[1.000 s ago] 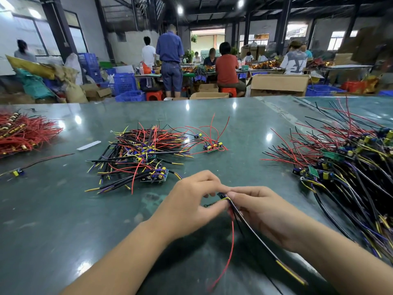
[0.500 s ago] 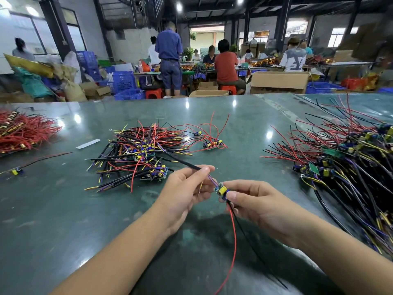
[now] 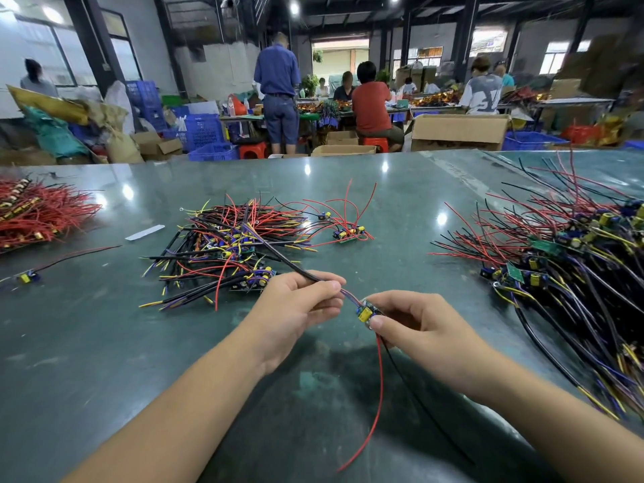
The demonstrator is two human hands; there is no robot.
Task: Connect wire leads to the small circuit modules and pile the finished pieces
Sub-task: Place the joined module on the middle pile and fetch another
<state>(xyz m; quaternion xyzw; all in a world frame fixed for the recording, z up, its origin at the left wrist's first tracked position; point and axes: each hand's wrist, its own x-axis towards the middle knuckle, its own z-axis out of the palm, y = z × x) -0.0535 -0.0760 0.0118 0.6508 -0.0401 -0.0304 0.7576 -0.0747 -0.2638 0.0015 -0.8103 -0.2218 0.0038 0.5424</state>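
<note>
- Stretching across a busy workshop, glossy dark green desk, with seated and standing workers, blue crates and cardboard boxes crowding the far side.
- Lying at the far left edge of the desk, heap of red wires.
- Resting just in front of that heap, lone small module with a thin dark lead trailing toward the back.
- Lying a little further right, white strip, flat on the desk.
- Spreading left of centre, pile of finished pieces, a tangle of black, red, yellow and purple leads with small boards among them.
- Sitting just right of that pile, loose module with thin red wires curling upward.
- Pinching a black sleeved lead between thumb and fingertips, left hand, held above the desk near the pile's front edge.
- Running from that pinch to the board, short purple stretch of the lead.
- Gripping the circuit module between thumb and forefinger, right hand, close beside the left hand.
- Hanging down from the module toward the viewer, red wire and black wire.
- Filling the right side of the desk, large heap of modules with long black, red and purple leads.
</note>
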